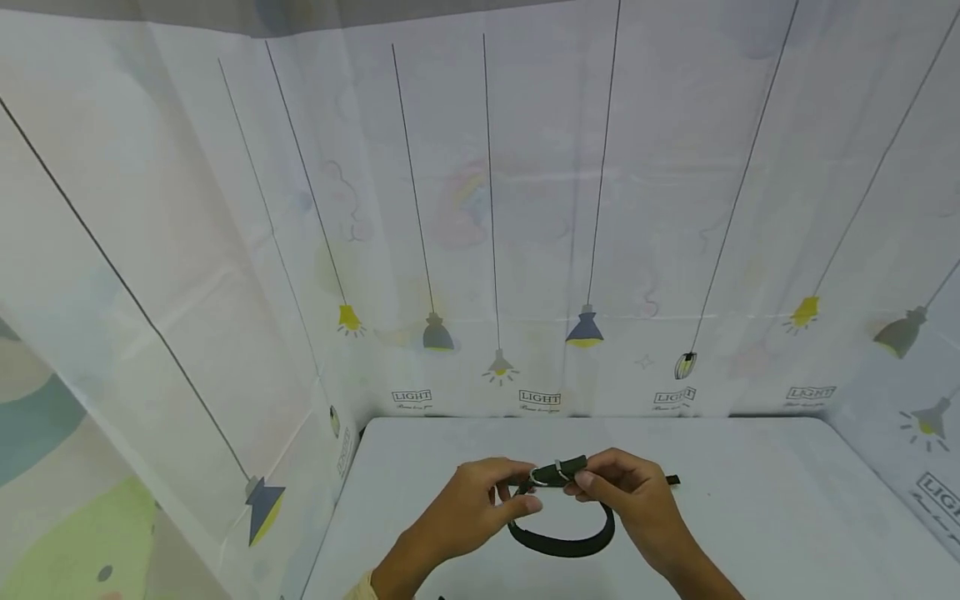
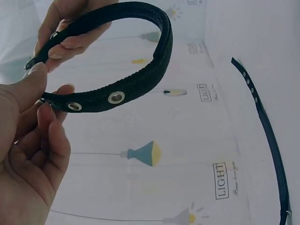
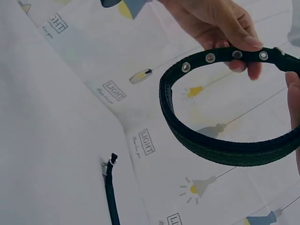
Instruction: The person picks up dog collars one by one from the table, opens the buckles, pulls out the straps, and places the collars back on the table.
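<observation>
A dark green collar (image 1: 562, 546) with metal eyelets is bent into a closed loop above the white table, its buckle (image 1: 557, 472) and ring at the top between the two hands. My left hand (image 1: 483, 504) pinches the collar at the left of the buckle, fingers curled. On the other side my right hand (image 1: 630, 492) grips the strap end between thumb and fingers. Eyelets show along the band in the left wrist view, where the near left hand (image 2: 33, 145) holds it. The right hand (image 3: 294, 101) shows only at the edge of its own wrist view.
A second dark strap (image 2: 272, 140) with eyelets at one end lies on the white table (image 1: 780, 517); its buckle end (image 3: 111, 161) shows in the right wrist view. A white curtain (image 1: 525, 208) printed with lamps rises behind the table and along its sides.
</observation>
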